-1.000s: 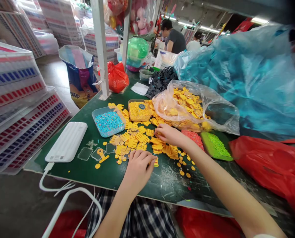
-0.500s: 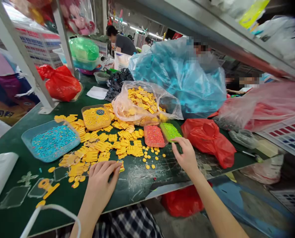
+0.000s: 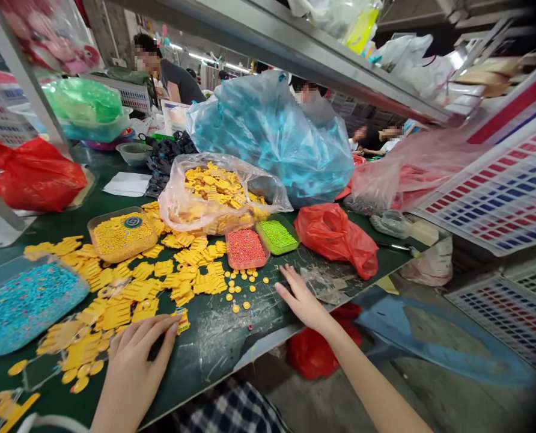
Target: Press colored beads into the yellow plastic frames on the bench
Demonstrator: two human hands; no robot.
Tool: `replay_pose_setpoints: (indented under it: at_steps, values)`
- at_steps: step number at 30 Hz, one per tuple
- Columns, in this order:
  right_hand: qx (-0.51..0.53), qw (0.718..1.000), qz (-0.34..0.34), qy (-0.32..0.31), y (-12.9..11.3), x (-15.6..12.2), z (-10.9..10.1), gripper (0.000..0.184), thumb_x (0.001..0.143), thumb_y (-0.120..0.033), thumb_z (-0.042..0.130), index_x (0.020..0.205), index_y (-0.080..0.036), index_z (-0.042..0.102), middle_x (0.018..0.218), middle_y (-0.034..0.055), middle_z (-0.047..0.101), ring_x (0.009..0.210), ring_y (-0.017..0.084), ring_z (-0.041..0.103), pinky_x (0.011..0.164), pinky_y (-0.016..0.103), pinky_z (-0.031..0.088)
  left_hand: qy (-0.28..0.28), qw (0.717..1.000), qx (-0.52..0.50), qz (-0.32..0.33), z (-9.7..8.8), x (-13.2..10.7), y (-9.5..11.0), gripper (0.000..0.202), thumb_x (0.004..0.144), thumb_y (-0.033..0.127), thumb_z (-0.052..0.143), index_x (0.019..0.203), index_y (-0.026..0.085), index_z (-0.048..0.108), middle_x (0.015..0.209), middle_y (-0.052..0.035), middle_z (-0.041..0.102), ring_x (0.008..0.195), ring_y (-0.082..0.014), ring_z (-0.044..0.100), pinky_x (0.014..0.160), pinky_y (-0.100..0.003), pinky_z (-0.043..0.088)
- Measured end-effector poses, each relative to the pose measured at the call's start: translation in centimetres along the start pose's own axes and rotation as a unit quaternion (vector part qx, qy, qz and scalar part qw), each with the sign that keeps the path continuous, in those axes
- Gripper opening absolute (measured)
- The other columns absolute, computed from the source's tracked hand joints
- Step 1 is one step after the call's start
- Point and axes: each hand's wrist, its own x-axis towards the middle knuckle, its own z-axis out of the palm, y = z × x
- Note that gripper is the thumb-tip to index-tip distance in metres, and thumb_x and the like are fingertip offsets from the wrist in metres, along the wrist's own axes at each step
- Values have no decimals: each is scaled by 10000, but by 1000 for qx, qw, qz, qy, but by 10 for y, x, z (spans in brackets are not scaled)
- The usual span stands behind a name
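Note:
My left hand (image 3: 135,355) rests low on the green table, thumb and fingers pinched on the edge of a small yellow plastic piece (image 3: 183,323) with coloured spots on its face. My right hand (image 3: 301,297) lies over the tabletop with fingers stretched and slightly apart, holding nothing I can see. Just beyond its fingertips stands a tray of green beads (image 3: 277,236), beside a tray of red beads (image 3: 246,248). Small yellow discs (image 3: 246,305) are scattered left of that hand. Loose yellow plastic pieces (image 3: 117,313) form a heap beyond my left hand.
A tray of yellow beads (image 3: 124,234) and a tub of blue beads (image 3: 29,300) stand on the left. Behind are an open bag of yellow pieces (image 3: 218,189) and a large blue bag (image 3: 277,144). A red bag (image 3: 338,237) lies right. A metal shelf beam (image 3: 268,54) crosses overhead.
The view has swung to the right. My right hand has drawn back from the green bead tray's near edge, its fingers straighter. My left hand keeps its pinch on the small yellow piece.

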Motion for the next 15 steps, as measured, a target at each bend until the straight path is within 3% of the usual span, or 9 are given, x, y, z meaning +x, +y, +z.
replay_pose_setpoints:
  at_steps: [3,6,7,10,12,15]
  values:
    - [61,996,-70,-3,-19,-6,-9,597,932,-637,382,1352,-239,532,1466,103,459,1364,239,417,1127,449,342,0,1000,1,3,0,0,0,422,942,584,411,918,290,714,921,-7,745,856,-241,662,779,-364,444]
    - [29,991,-73,110,-12,4,-38,403,940,-512,409,1021,-217,672,1100,97,686,1065,243,619,980,420,466,-4,1000,-2,-8,0,1,0,432,935,603,412,915,292,711,929,-6,747,877,-248,666,788,-369,447]
    - [6,986,-54,157,-4,11,-52,363,925,-470,419,921,-210,673,997,92,700,984,246,633,938,415,482,-5,1000,-3,-12,0,1,0,437,932,610,411,914,293,711,932,-7,747,883,-250,666,789,-370,448]
    - [-46,964,48,257,26,42,-99,254,851,-314,442,844,-192,664,925,103,700,933,264,632,924,430,474,-4,1000,-5,-16,1,1,0,445,928,620,410,906,295,713,925,-13,748,886,-250,669,777,-368,450]
    - [-53,956,71,279,42,68,-127,221,800,-247,468,825,-162,671,958,153,694,1025,302,606,994,481,417,-1,1000,-6,-16,1,1,0,445,927,618,411,904,294,716,923,-16,748,882,-249,670,772,-367,453]
    - [-27,963,54,263,49,109,-155,297,775,-189,486,997,-137,677,1075,158,684,1066,270,613,977,421,449,-2,1000,-8,-14,1,0,-1,439,924,619,419,916,296,716,933,-11,746,882,-248,674,782,-368,455]
